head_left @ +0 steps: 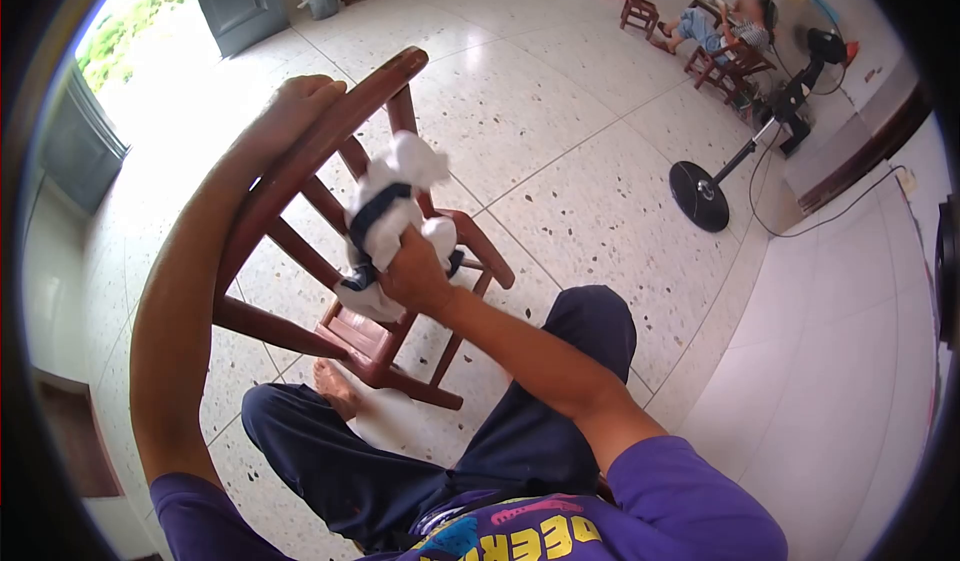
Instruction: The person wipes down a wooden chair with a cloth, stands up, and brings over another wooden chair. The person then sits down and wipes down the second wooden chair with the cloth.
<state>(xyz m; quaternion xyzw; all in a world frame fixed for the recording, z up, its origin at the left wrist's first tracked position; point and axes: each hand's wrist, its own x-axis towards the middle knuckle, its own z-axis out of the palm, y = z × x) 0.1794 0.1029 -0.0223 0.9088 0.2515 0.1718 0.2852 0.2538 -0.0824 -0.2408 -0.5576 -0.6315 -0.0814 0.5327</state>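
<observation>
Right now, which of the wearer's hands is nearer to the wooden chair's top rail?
Left. The left hand is on the top rail itself; the right hand is off it, holding a white-and-navy cloth by the back slats.

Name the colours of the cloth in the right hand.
The cloth is white and dark blue; see head view.

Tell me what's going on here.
A person in a purple shirt is handling a reddish-brown wooden chair with both hands. The left hand rests on its top rail. The right hand grips a bunched white-and-dark cloth at the chair's back; how firmly the cloth presses, I can't tell. Farther off, another person sits near a standing fan.
</observation>
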